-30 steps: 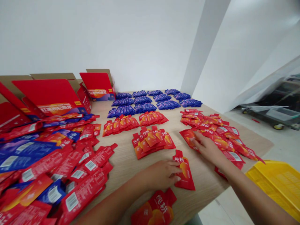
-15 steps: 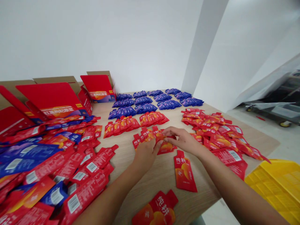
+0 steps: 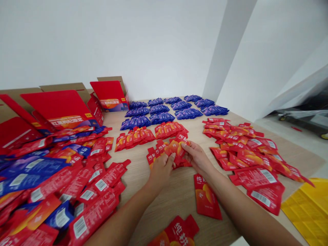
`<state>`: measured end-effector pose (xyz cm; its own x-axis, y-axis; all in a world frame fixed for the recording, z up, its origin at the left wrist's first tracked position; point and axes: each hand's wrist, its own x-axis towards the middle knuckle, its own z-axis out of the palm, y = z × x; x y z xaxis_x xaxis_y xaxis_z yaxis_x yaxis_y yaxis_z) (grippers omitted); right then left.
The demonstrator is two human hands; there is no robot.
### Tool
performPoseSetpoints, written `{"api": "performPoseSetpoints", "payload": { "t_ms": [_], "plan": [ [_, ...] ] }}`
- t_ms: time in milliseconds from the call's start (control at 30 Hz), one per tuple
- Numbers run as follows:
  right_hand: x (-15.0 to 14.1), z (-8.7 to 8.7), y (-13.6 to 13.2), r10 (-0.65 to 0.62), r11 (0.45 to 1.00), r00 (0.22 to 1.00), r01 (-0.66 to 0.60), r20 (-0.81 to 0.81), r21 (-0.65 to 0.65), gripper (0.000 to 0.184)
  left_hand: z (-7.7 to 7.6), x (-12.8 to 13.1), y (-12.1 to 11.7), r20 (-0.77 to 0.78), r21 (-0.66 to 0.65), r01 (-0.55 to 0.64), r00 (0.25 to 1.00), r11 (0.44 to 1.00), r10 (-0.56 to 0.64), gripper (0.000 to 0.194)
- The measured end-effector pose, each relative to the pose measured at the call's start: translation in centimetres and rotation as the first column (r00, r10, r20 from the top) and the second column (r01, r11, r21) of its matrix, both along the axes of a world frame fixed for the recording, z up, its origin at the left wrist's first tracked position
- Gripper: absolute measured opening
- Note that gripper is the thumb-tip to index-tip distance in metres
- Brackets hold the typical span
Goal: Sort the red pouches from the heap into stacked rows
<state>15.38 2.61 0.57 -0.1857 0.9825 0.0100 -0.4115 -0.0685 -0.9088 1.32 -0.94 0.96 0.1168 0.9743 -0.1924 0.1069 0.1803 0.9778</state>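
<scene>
The right grip (image 3: 199,159) pinches a pouch (image 3: 175,149) by its right side, well inside the counter (image 3: 134,171) edges. The left grip (image 3: 161,169) nears its left; whether grasping, I cannot tell.

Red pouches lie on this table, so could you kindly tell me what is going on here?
A person's left hand and right hand hold a red pouch over a fanned red group. Farther back lie fanned blue pouches. A mixed heap lies at the left in front of open boxes, a red heap at the right.
</scene>
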Motion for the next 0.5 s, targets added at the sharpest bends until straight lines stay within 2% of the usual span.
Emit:
{"api": "performPoseSetpoints", "payload": {
  "t_ms": [100, 167, 200, 267, 300, 333, 367, 400, 467, 500],
  "plan": [
    [0.7, -0.4, 0.7, -0.057, 0.998, 0.998, 0.058, 0.025, -0.032, 0.026, 0.4, -1.2, 1.0, -0.269, 0.101, 0.145, 0.956, 0.984, -0.113, 0.055],
    [1.1, -0.7, 1.3, -0.053, 0.997, 0.996, 0.057, 0.076, -0.051, 0.027, 1.1, -2.7, 1.9, -0.471, 0.180, 0.145, 0.881, 0.973, -0.043, 0.058],
    [1.2, -0.9, 1.6, -0.035, 0.998, 0.994, 0.041, 0.108, -0.055, 0.027, 1.4, -3.6, 2.3, -0.578, 0.227, 0.119, 0.815, 0.967, 0.035, 0.056],
    [1.0, -1.3, 2.0, 0.016, 0.999, 0.986, -0.008, 0.163, -0.051, 0.031, 1.7, -5.1, 3.1, -0.755, 0.278, 0.081, 0.634, 0.957, 0.166, 0.044],
    [0.9, -1.6, 2.1, 0.039, 0.999, 0.983, -0.032, 0.182, -0.042, 0.032, 1.7, -5.7, 3.4, -0.811, 0.277, 0.087, 0.556, 0.957, 0.184, 0.038],
    [0.7, -1.9, 2.2, 0.056, 0.998, 0.979, -0.051, 0.194, -0.033, 0.034, 1.5, -6.0, 3.5, -0.842, 0.268, 0.110, 0.510, 0.957, 0.177, 0.033],
    [0.5, -2.1, 2.3, 0.067, 0.998, 0.978, -0.064, 0.198, -0.022, 0.035, 1.2, -6.2, 3.6, -0.850, 0.268, 0.149, 0.501, 0.952, 0.161, 0.029],
    [0.3, -2.3, 2.3, 0.075, 0.997, 0.977, -0.074, 0.199, -0.012, 0.036, 0.8, -6.1, 3.6, -0.839, 0.289, 0.193, 0.523, 0.938, 0.150, 0.027],
    [0.1, -2.5, 2.2, 0.085, 0.996, 0.977, -0.089, 0.196, 0.013, 0.036, 0.1, -5.3, 3.4, -0.764, 0.381, 0.238, 0.625, 0.893, 0.160, 0.026],
    [0.0, -2.4, 2.1, 0.091, 0.995, 0.977, -0.098, 0.193, 0.030, 0.036, -0.1, -4.8, 3.3, -0.708, 0.428, 0.220, 0.684, 0.877, 0.174, 0.027]
  ]
}}
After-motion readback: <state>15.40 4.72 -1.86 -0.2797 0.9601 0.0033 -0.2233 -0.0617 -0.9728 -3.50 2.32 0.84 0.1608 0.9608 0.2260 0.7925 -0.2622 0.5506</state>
